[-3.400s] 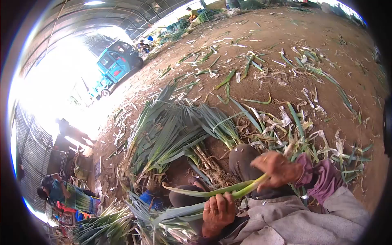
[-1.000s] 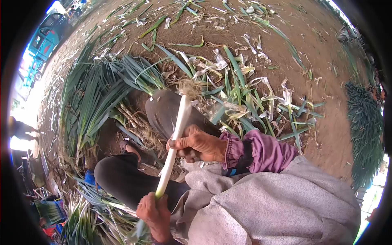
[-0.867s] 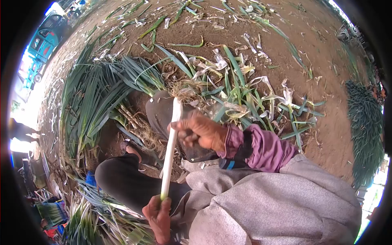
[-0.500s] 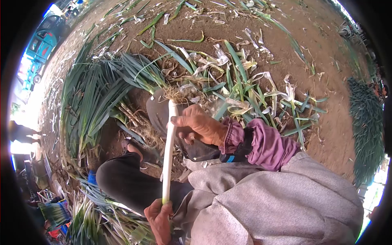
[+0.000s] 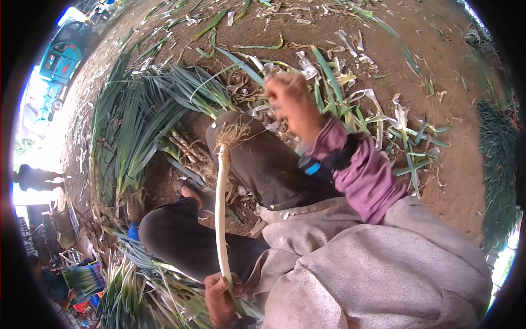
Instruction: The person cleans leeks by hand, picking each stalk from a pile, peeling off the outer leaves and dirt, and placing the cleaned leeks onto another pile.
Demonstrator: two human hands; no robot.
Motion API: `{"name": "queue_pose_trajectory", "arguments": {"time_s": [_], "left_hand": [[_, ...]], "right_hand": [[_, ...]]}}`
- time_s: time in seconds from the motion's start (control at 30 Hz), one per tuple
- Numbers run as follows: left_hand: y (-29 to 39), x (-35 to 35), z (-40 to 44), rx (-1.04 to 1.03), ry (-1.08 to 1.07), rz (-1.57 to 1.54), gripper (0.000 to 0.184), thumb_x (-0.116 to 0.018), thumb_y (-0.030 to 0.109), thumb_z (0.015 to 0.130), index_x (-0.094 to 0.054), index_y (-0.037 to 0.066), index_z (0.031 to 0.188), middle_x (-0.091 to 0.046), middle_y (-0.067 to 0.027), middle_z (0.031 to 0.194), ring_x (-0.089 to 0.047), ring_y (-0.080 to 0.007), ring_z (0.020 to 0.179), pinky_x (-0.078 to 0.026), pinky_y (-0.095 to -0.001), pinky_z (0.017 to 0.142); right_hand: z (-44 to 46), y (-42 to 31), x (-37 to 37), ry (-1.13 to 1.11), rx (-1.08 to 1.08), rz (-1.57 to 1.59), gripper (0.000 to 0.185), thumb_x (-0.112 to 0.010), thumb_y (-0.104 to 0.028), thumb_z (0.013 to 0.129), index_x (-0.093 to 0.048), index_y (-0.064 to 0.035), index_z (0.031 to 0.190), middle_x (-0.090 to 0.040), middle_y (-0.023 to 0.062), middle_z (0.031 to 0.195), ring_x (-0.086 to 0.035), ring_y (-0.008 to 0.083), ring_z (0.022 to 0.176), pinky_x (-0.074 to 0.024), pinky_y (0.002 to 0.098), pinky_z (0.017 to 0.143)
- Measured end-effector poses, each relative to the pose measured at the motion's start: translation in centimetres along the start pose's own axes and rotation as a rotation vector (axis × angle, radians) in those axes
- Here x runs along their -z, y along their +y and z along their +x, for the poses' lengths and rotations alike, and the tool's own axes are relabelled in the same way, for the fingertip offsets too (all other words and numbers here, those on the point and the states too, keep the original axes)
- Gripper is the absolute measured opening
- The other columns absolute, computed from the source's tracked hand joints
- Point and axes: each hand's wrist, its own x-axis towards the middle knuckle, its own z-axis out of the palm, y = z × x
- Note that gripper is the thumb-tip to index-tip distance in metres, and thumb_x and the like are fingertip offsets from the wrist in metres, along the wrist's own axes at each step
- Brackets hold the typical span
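My left hand [image 5: 220, 299] is closed around the lower, green end of a leek [image 5: 221, 208]. The leek's long white shaft stands nearly straight up the view, with its tuft of roots [image 5: 233, 133] at the far end, in front of my knee. My right hand [image 5: 293, 104] is away from the leek, up and to the right, over the stripped leaves [image 5: 329, 82] on the ground. It is somewhat blurred, with its fingers curled in; whatever they may hold cannot be made out.
Untrimmed leeks [image 5: 131, 120] lie piled beyond my knees on the left. White-stemmed leeks [image 5: 123, 296] lie at lower left. A long green heap [image 5: 497, 170] is on the far right. A blue-green vehicle [image 5: 60, 57] and a standing person [image 5: 35, 178] are at far left.
My right hand has left the leek's shaft and moved up and to the right. My left hand still grips the green end; the leek leans slightly differently.
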Motion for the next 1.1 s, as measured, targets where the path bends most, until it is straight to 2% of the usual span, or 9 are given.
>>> {"name": "queue_pose_trajectory", "arguments": {"time_s": [0.13,0.3,0.5,0.53,0.63,0.87,0.97,1.03,1.1], "left_hand": [[-0.6,1.7,0.2,0.062,-0.058,-0.164,0.042,-0.071,0.032,0.080,-0.063,-0.009,0.078,-0.052,-0.0103,0.053,-0.048,-0.0174,0.047,-0.036,-0.0277,0.044],[-0.9,1.8,0.5,0.014,-0.085,-0.170,0.044,-0.070,0.034,0.080,-0.062,-0.009,0.079,-0.054,-0.0105,0.057,-0.048,-0.0166,0.048,-0.035,-0.0279,0.045],[-1.0,0.1,-1.3,0.071,0.120,-0.014,0.032,-0.061,0.028,0.086,-0.061,-0.004,0.081,-0.054,-0.0045,0.062,-0.048,-0.0112,0.053,-0.037,-0.0252,0.049],[-1.2,0.1,-1.6,0.093,0.145,0.009,0.030,-0.060,0.027,0.086,-0.061,-0.002,0.081,-0.054,-0.0030,0.063,-0.048,-0.0098,0.055,-0.037,-0.0243,0.050],[-1.3,1.9,-2.8,-0.035,0.052,0.077,0.029,-0.059,0.028,0.087,-0.060,-0.001,0.081,-0.056,-0.0025,0.066,-0.047,-0.0084,0.057,-0.036,-0.0224,0.052],[0.8,7.5,-16.2,-0.299,0.762,0.403,0.023,-0.060,0.013,0.077,-0.064,-0.005,0.091,-0.063,-0.0107,0.077,-0.059,-0.0175,0.069,-0.045,-0.0283,0.062],[-4.4,16.8,-26.6,-0.040,1.055,0.521,0.029,-0.066,0.029,0.085,-0.068,0.015,0.109,-0.066,-0.0062,0.070,-0.055,-0.0240,0.058,-0.047,-0.0396,0.061],[-7.0,13.3,-29.3,-0.482,1.667,0.753,0.022,-0.066,0.017,0.083,-0.065,0.007,0.102,-0.058,-0.0069,0.061,-0.052,-0.0208,0.049,-0.041,-0.0350,0.048],[-8.0,13.0,-30.9,-0.417,1.892,0.760,0.023,-0.065,0.018,0.084,-0.065,0.006,0.104,-0.058,-0.0081,0.065,-0.052,-0.0215,0.053,-0.042,-0.0354,0.051]], "right_hand": [[-1.5,-1.0,-1.1,-0.290,0.110,-0.184,0.029,-0.053,-0.024,0.095,-0.059,-0.0052,0.074,-0.051,-0.0014,0.056,-0.043,0.0028,0.043,-0.0364,0.0171,0.034],[-6.1,1.9,-4.4,-0.619,-0.404,0.261,0.029,-0.058,-0.028,0.094,-0.061,-0.0016,0.083,-0.059,0.0062,0.063,-0.049,0.0069,0.044,-0.0400,0.0192,0.035],[-7.2,3.0,-5.8,-0.613,-0.337,0.140,0.023,-0.056,-0.022,0.090,-0.055,-0.0059,0.073,-0.052,0.0010,0.062,-0.045,0.0064,0.047,-0.0349,0.0245,0.042],[-6.9,2.5,-5.5,-0.624,-0.094,-0.008,0.020,-0.054,-0.016,0.087,-0.052,-0.0078,0.069,-0.046,-0.0018,0.060,-0.040,0.0062,0.045,-0.0317,0.0243,0.041],[-4.5,0.2,-6.3,-0.142,-0.553,0.426,0.019,-0.053,-0.021,0.088,-0.052,-0.0128,0.071,-0.042,-0.0054,0.061,-0.038,0.0060,0.048,-0.0313,0.0227,0.041],[-2.0,1.5,-6.7,-0.351,-0.359,0.440,0.016,-0.058,-0.020,0.089,-0.057,-0.0083,0.079,-0.043,-0.0037,0.062,-0.038,0.0054,0.046,-0.0337,0.0220,0.040],[-2.3,1.9,-7.9,-0.311,-0.388,0.396,0.017,-0.057,-0.021,0.090,-0.057,-0.0079,0.079,-0.045,-0.0030,0.061,-0.036,0.0052,0.044,-0.0338,0.0221,0.039],[-1.0,2.3,-7.0,-0.312,-0.386,0.424,0.016,-0.057,-0.021,0.090,-0.057,-0.0083,0.080,-0.046,-0.0027,0.061,-0.037,0.0047,0.044,-0.0322,0.0212,0.038],[0.5,2.0,-5.4,-0.265,-0.361,0.385,0.014,-0.056,-0.020,0.091,-0.056,-0.0091,0.082,-0.048,-0.0023,0.063,-0.037,0.0044,0.044,-0.0317,0.0203,0.038]]}}
